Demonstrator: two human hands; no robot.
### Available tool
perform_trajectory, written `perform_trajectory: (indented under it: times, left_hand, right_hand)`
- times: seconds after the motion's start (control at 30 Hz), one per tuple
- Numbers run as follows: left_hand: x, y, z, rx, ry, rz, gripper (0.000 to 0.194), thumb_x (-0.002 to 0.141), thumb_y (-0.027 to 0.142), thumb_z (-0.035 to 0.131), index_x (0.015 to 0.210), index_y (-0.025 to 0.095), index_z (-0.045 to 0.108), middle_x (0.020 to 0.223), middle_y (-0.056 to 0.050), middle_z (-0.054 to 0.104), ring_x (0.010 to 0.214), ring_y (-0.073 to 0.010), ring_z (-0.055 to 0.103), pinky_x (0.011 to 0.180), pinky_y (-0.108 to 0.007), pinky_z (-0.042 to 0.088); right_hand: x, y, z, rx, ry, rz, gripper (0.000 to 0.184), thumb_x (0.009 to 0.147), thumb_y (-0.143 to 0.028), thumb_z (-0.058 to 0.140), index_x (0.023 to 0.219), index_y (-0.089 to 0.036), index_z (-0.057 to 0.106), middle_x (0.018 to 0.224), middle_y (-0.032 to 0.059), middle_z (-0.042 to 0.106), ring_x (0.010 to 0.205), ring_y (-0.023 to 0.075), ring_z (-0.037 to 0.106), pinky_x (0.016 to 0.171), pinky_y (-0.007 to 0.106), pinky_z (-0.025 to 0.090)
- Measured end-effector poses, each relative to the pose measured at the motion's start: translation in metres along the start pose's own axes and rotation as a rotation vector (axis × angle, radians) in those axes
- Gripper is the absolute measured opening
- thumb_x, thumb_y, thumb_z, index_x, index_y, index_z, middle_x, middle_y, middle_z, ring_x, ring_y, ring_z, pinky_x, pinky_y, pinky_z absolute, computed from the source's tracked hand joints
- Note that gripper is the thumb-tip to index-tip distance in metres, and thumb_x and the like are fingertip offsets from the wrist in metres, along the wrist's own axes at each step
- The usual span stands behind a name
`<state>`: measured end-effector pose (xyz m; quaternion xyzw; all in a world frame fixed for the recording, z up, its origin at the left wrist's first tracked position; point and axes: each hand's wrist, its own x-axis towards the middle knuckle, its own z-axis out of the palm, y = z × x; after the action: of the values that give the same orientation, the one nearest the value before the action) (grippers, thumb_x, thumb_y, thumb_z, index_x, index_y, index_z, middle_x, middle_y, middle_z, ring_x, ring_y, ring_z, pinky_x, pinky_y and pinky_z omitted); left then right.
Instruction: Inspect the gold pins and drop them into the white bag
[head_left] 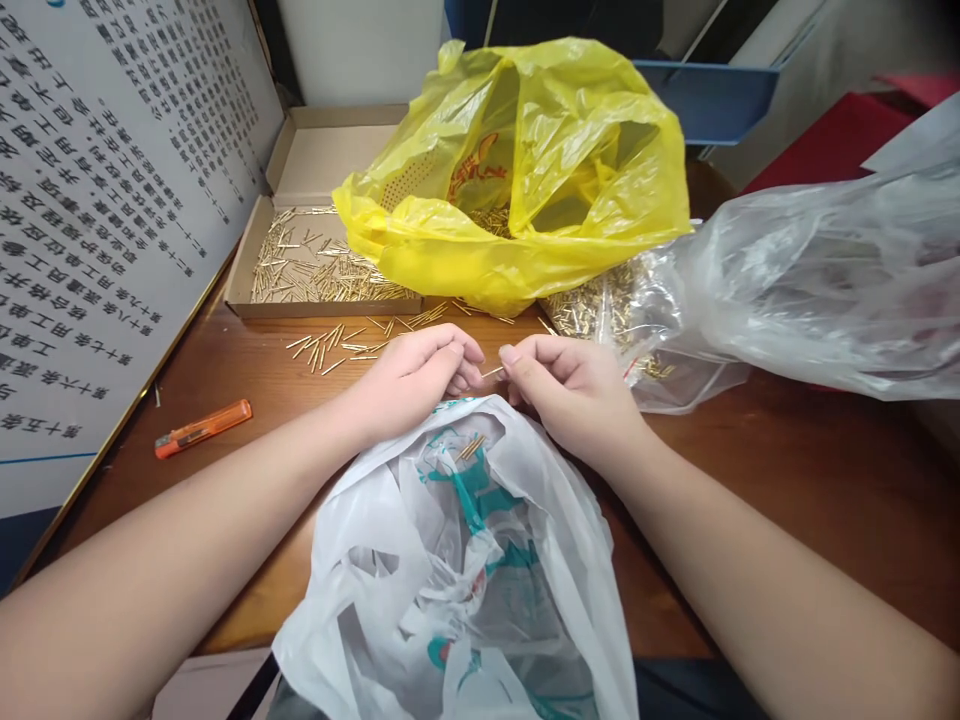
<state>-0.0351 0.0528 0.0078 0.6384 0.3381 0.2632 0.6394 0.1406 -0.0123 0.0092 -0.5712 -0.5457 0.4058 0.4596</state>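
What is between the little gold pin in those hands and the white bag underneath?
Nothing visible. Both the left hand and right hand pinch the gold pin right above the white bag, whose mouth lies open below it.

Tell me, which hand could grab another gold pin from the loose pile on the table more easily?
Probably the left hand. The loose gold pins lie just beyond it on the table, while the right hand sits farther away. Both pinch one pin.

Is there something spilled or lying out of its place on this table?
Yes. Some loose gold pins lie scattered on the bare table, outside the cardboard box that holds the rest. The orange utility knife lies alone near the left edge.
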Motion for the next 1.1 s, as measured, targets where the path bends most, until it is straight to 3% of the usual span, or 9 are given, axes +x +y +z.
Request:
perform_trajectory:
  times: [0.17,0.27,0.4,0.53,0.67,0.77,0.83,0.97,1.1]
  left_hand:
    - [-0.001,-0.001,0.0,-0.096,0.018,-0.042,0.019,0.097,0.027,0.051,0.087,0.016,0.063,0.076,-0.004,0.071,0.068,-0.0132,0.063,0.07,-0.026,0.052]
    - [-0.005,0.005,-0.004,-0.005,0.046,-0.009,0.022,0.097,0.03,0.048,0.086,0.017,0.062,0.075,-0.004,0.07,0.066,-0.0142,0.062,0.068,-0.027,0.05]
    - [-0.02,0.022,-0.016,0.403,0.207,0.181,0.025,0.097,0.031,0.044,0.085,0.018,0.063,0.064,0.0,0.062,0.061,-0.015,0.057,0.064,-0.027,0.044]
    - [-0.031,0.036,-0.031,0.861,0.295,0.36,0.022,0.092,0.022,0.046,0.086,0.017,0.067,0.064,0.001,0.06,0.056,-0.013,0.051,0.064,-0.028,0.039]
    - [-0.03,0.041,-0.047,1.08,0.326,0.256,0.026,0.088,0.023,0.046,0.085,0.016,0.071,0.061,0.0,0.06,0.051,-0.0131,0.046,0.059,-0.029,0.036]
    - [-0.026,0.044,-0.059,1.213,0.35,0.087,0.029,0.087,0.029,0.048,0.087,0.017,0.074,0.063,-0.002,0.063,0.053,-0.0156,0.049,0.058,-0.03,0.034]
    - [-0.024,0.046,-0.063,1.271,0.298,-0.017,0.029,0.087,0.034,0.052,0.093,0.019,0.076,0.068,-0.003,0.068,0.058,-0.0179,0.055,0.059,-0.031,0.036]
    - [-0.018,0.043,-0.058,1.334,0.168,-0.11,0.033,0.089,0.037,0.055,0.109,0.022,0.077,0.079,-0.005,0.075,0.07,-0.0237,0.067,0.067,-0.033,0.045]
    - [-0.009,0.032,-0.046,1.371,0.173,-0.093,0.034,0.096,0.037,0.05,0.115,0.024,0.075,0.095,-0.007,0.079,0.091,-0.0304,0.074,0.074,-0.037,0.051]
  right_hand:
    - [-0.011,-0.01,-0.005,0.01,-0.116,-0.09,0.037,0.092,-0.044,0.065,0.066,-0.02,0.057,0.058,-0.0023,0.051,0.052,0.0111,0.042,0.051,0.026,0.035]
    - [-0.015,-0.011,-0.006,-0.125,-0.233,-0.225,0.03,0.095,-0.037,0.061,0.071,-0.02,0.064,0.068,0.0011,0.06,0.064,0.0148,0.054,0.064,0.03,0.045]
    - [-0.022,-0.008,-0.003,-0.42,-0.248,-0.376,0.02,0.094,-0.03,0.064,0.08,-0.023,0.078,0.11,0.0116,0.068,0.106,0.0264,0.06,0.097,0.048,0.046]
    - [-0.025,0.0,0.001,-0.604,-0.258,-0.367,0.019,0.094,-0.031,0.068,0.088,-0.029,0.085,0.14,0.0166,0.056,0.131,0.0374,0.049,0.106,0.063,0.041]
    - [-0.022,0.008,0.003,-0.67,-0.23,-0.429,0.016,0.094,-0.031,0.07,0.095,-0.032,0.086,0.138,0.0186,0.059,0.128,0.0407,0.051,0.102,0.068,0.043]
    - [-0.02,0.01,0.0,-0.612,-0.151,-0.534,0.017,0.094,-0.028,0.07,0.097,-0.029,0.086,0.13,0.0186,0.065,0.121,0.0376,0.057,0.098,0.062,0.049]
    - [-0.019,0.009,-0.002,-0.545,-0.113,-0.586,0.018,0.095,-0.026,0.068,0.097,-0.026,0.086,0.122,0.0172,0.069,0.115,0.0329,0.062,0.097,0.056,0.052]
    - [-0.016,0.006,-0.005,-0.477,-0.037,-0.583,0.018,0.094,-0.022,0.068,0.094,-0.022,0.085,0.108,0.0133,0.074,0.103,0.0267,0.067,0.092,0.047,0.055]
    - [-0.013,0.006,-0.004,-0.433,0.021,-0.529,0.015,0.093,-0.022,0.068,0.088,-0.02,0.083,0.095,0.0092,0.076,0.092,0.0236,0.069,0.087,0.043,0.054]
